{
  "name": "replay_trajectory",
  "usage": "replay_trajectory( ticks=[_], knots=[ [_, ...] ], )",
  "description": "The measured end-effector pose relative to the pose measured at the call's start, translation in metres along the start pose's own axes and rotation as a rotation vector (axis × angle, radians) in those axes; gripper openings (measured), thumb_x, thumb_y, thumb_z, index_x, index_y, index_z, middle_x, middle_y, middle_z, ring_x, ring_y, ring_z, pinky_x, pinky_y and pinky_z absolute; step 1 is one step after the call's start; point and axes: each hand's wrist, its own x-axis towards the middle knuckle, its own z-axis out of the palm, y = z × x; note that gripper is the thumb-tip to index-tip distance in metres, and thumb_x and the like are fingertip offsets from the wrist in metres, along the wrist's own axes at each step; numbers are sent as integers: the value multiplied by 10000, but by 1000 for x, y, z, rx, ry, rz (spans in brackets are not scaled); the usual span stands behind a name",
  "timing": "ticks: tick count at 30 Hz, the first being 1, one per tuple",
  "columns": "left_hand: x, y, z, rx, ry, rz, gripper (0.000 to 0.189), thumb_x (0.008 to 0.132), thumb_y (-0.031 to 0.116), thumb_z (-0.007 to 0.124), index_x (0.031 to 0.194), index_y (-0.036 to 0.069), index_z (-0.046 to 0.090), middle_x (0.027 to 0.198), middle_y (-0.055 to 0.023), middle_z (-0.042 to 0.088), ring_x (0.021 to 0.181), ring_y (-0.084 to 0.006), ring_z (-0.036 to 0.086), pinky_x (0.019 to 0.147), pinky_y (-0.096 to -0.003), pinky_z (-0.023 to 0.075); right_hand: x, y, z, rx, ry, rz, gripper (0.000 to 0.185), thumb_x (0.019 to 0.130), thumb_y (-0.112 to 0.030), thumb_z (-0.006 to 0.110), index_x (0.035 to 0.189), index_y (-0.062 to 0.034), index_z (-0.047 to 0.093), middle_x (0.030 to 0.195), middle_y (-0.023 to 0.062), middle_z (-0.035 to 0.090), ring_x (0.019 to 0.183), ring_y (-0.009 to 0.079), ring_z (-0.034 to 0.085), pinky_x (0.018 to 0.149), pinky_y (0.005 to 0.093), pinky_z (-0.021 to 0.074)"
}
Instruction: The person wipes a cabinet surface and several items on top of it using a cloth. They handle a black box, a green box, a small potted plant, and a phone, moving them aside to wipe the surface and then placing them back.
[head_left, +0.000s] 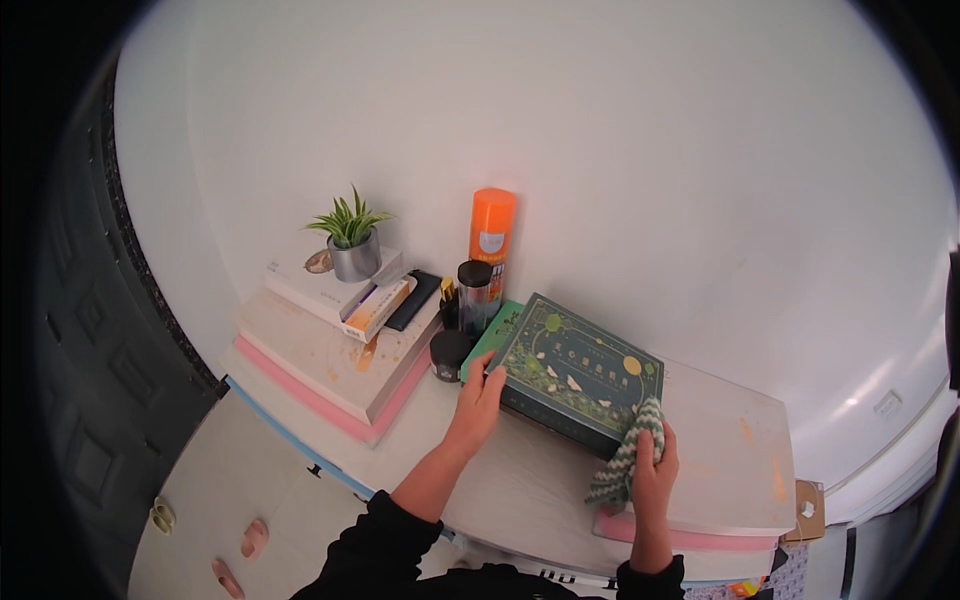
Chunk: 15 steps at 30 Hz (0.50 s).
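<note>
A dark green decorated box (574, 375), its lid printed with gold, flowers and writing, is tilted above the cabinet top. My left hand (477, 409) grips its left edge, thumb towards the lid. In my right hand (656, 469) is a green-and-white striped cloth (621, 469), pressed against the box's right corner and hanging below it. A brighter green box or book (484, 341) shows partly behind the dark box. What supports the dark box underneath is hidden.
Left of the hands, a large pale box (300, 337) bears a potted plant (355, 251), a medicine-type carton (377, 307) and a dark case (415, 300). An orange spray can (491, 225), a lidded clear container (475, 292) and a black jar (448, 354) stand near the wall. Another pale box (727, 457) lies right.
</note>
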Motion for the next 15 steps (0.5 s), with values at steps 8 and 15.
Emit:
replay_trajectory(
  ticks=[8, 15],
  knots=[
    [31, -45, -19, 352, 285, 196, 485, 964, 378, 410, 1162, -58, 488, 1082, -254, 533, 1048, -355, 507, 905, -398, 380, 15, 10, 30, 115, -107, -74, 482, 856, -148, 631, 1276, -11, 437, 1121, 151, 573, 1001, 205, 560, 866, 297, 441],
    [28, -64, -25, 328, 385, 125, 514, 953, 404, 449, 1164, -63, 487, 1096, -197, 548, 1023, -291, 516, 903, -350, 382, -22, 15, 42, -60, -25, -66, 634, 828, -166, 656, 1326, 35, 319, 1230, 235, 472, 1129, 352, 491, 954, 374, 396]
  ],
)
